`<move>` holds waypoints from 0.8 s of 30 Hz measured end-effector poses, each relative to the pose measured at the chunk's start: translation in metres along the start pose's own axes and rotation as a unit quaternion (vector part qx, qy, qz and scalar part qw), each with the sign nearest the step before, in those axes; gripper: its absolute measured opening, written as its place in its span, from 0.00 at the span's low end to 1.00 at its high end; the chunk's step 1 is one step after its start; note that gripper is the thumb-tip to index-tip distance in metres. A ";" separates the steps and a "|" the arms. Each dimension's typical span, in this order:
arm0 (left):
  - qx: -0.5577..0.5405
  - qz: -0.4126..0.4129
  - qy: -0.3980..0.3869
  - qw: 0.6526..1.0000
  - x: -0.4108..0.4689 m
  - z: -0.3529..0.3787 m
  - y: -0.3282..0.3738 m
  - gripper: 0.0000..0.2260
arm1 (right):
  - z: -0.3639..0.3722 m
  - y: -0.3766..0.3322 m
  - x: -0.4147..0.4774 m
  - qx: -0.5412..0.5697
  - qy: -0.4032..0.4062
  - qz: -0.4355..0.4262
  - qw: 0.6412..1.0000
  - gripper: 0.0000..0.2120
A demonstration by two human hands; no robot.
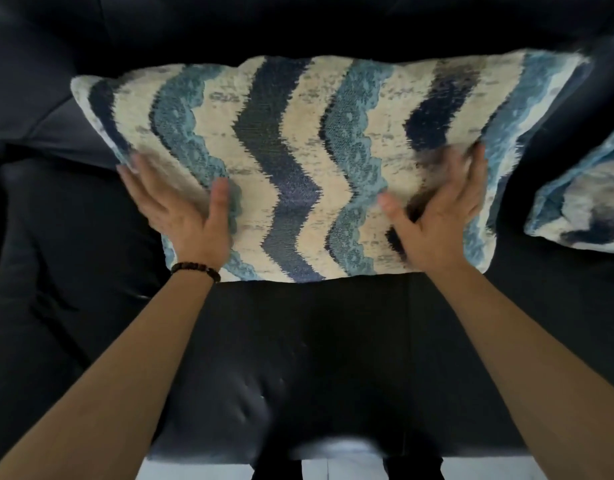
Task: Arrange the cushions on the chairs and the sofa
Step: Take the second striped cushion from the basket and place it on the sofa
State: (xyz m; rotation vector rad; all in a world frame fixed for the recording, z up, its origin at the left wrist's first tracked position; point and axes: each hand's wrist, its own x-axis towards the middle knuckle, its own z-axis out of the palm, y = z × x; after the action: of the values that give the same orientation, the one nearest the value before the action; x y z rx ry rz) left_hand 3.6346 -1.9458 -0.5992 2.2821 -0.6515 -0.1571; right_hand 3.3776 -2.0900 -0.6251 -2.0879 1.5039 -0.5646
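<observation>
The zigzag cushion (298, 150) in cream, teal and navy is the thing to watch. The dark sofa (298, 358) sits under its lower edge and rises behind its top edge, so the cushion leans back against the backrest with its patterned face towards the person. Its long axis runs side to side and its stripes run top to bottom.

Both hands lie flat on that face, low down. The left hand (180, 209) is on the cushion's lower left part, fingers straight and spread towards the left edge, thumb pointing in towards the middle. A beaded bracelet (194, 270) rings that wrist just below the cushion's bottom edge. The right hand (440, 220) mirrors it on the lower right part. It is blurred, but its fingers look stretched out, reaching up towards the right edge. Neither hand curls round anything; they press or pat rather than grip.

The hands sit about evenly either side of the cushion's centre, neither plainly nearer it. I judge the next move to be a push from both palms to settle it squarely.

A second cushion (582, 202) in the same colours lies just beyond the right edge, apart from it.
</observation>
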 end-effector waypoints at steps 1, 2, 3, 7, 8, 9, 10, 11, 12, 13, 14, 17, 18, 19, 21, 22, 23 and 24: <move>-0.059 -0.063 0.038 0.996 0.008 -0.004 0.002 0.46 | -0.006 -0.002 0.004 0.052 0.053 0.030 0.997 0.51; -0.118 -0.134 0.068 0.982 0.019 -0.007 0.003 0.45 | -0.013 -0.004 0.012 0.099 0.116 0.081 0.985 0.53; -0.173 -0.206 0.076 0.960 0.030 -0.009 0.002 0.45 | -0.018 -0.005 0.025 0.145 0.156 0.150 0.966 0.56; -0.239 -0.294 0.056 0.924 0.051 -0.015 0.003 0.51 | -0.032 -0.001 0.054 0.299 0.115 0.280 0.905 0.64; -0.245 -0.273 0.083 0.927 0.048 -0.016 0.007 0.49 | -0.033 0.003 0.053 0.302 0.136 0.270 0.904 0.59; -0.257 -0.246 0.115 0.927 0.044 -0.016 0.010 0.46 | -0.031 0.010 0.049 0.295 0.174 0.259 0.903 0.50; -0.269 -0.213 0.142 0.929 0.040 -0.015 0.013 0.42 | -0.028 0.014 0.044 0.297 0.206 0.247 0.899 0.42; -0.276 -0.193 0.157 0.929 0.036 -0.012 0.012 0.40 | -0.028 0.017 0.040 0.298 0.228 0.235 0.897 0.36; -0.278 -0.188 0.156 0.929 0.033 -0.010 0.012 0.41 | -0.029 0.017 0.037 0.293 0.241 0.227 0.897 0.33; -0.269 -0.192 0.142 0.933 0.032 -0.009 0.012 0.42 | -0.031 0.022 0.037 0.291 0.249 0.220 0.897 0.32; -0.248 -0.196 0.118 0.941 0.032 -0.008 0.012 0.41 | -0.033 0.025 0.040 0.284 0.238 0.214 0.904 0.33; -0.191 -0.147 0.068 0.968 0.042 -0.003 0.007 0.37 | -0.038 0.023 0.050 0.253 0.158 0.193 0.935 0.34; -0.145 -0.120 0.088 0.978 0.044 -0.007 0.013 0.36 | -0.043 0.011 0.050 0.229 0.170 0.185 0.940 0.34; -0.075 -0.073 0.128 0.986 0.044 -0.012 0.021 0.34 | -0.049 -0.004 0.049 0.194 0.209 0.159 0.945 0.34; 0.051 0.090 0.197 0.975 0.040 -0.022 0.039 0.28 | -0.055 -0.039 0.046 0.104 0.285 0.030 0.953 0.33; 0.108 0.177 0.196 0.959 0.037 -0.025 0.050 0.26 | -0.055 -0.057 0.045 0.046 0.290 -0.044 0.955 0.31; 0.173 0.253 0.173 0.936 0.038 -0.025 0.057 0.25 | -0.049 -0.074 0.047 -0.021 0.277 -0.104 0.955 0.28; 0.240 0.316 0.136 0.908 0.040 -0.024 0.062 0.24 | -0.042 -0.092 0.049 -0.084 0.247 -0.148 0.954 0.27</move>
State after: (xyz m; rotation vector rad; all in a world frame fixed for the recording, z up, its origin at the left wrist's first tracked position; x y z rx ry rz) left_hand 3.6513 -1.9875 -0.5364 2.3360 -1.3458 0.6906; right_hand 3.4357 -2.1189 -0.5339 -2.4504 1.5409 -1.1811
